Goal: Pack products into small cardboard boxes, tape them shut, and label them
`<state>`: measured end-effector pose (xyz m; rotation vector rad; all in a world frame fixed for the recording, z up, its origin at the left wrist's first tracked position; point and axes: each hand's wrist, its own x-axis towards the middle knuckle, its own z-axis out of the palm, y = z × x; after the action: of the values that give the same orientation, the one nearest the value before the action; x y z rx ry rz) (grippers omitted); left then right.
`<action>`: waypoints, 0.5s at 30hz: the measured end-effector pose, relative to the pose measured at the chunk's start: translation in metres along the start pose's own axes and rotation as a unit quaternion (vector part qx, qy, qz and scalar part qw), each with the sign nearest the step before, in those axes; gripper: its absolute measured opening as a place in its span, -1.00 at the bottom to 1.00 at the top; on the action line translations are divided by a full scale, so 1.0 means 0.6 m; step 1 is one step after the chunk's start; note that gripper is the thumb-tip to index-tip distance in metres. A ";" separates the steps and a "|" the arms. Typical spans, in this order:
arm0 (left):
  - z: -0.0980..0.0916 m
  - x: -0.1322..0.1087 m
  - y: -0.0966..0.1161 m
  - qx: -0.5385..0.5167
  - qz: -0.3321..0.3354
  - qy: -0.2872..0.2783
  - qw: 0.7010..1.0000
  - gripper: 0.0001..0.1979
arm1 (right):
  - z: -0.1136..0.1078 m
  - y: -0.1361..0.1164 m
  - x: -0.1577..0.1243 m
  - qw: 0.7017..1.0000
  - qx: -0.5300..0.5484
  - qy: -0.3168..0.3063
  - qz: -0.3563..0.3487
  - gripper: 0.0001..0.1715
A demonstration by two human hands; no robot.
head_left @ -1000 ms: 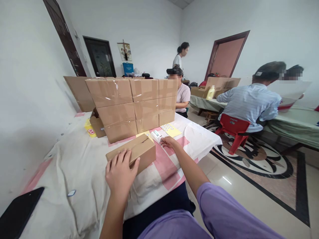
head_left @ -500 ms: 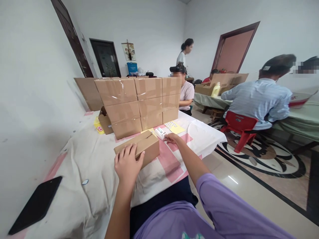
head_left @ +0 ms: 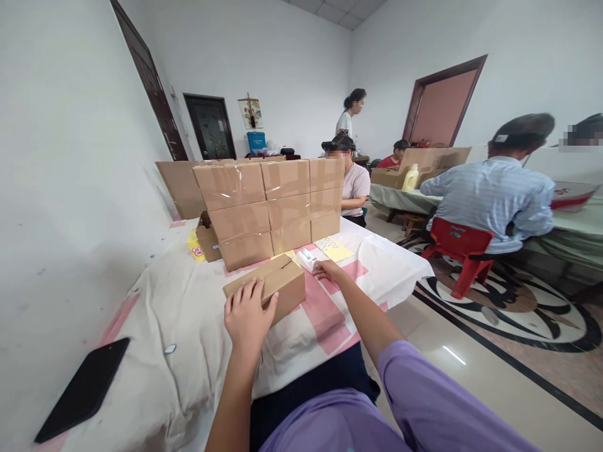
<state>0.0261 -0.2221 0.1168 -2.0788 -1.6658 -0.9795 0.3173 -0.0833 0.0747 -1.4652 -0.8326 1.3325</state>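
My left hand (head_left: 249,314) lies across the near left part of a closed brown cardboard box (head_left: 288,295), fingers spread over its top and thumb along the near edge. The box sits on the cloth, a slit showing at its far end. Just beyond that box, my right hand (head_left: 328,271) has curled fingers closed at the near end of a small white object (head_left: 308,258) with green print. Its exact kind is unclear, and the fingertips are partly hidden. A yellow sheet with white stickers (head_left: 335,249) lies just behind it.
Taped cardboard boxes (head_left: 268,207) form a stacked wall at the table's back. An open carton (head_left: 210,237) and a yellow pack (head_left: 196,246) stand to their left. A black phone (head_left: 82,389) lies front left. Co-workers sit beyond; one uses a red chair (head_left: 455,242).
The camera view has tilted up slightly, so everything appears lower and a little to the right. Both hands keep nearly the same places against the box and the white object.
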 end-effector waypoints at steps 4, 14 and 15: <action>-0.009 0.008 -0.018 -0.005 0.004 -0.041 0.999 -0.49 | 0.011 0.003 -0.014 1.000 -0.017 0.011 0.011 -0.56; -0.037 0.045 -0.133 -0.052 0.102 -0.161 0.980 -0.47 | 0.005 -0.027 -0.067 0.998 -0.020 -0.016 -0.061 -0.74; -0.034 0.038 -0.121 -0.048 0.088 -0.153 0.983 -0.46 | 0.007 -0.041 -0.073 0.996 -0.017 -0.027 -0.078 -0.81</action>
<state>-0.0466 -0.1979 0.1339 -2.4974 -1.5599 -0.7263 0.3081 -0.1153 0.1122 -1.3665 -0.9883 1.2507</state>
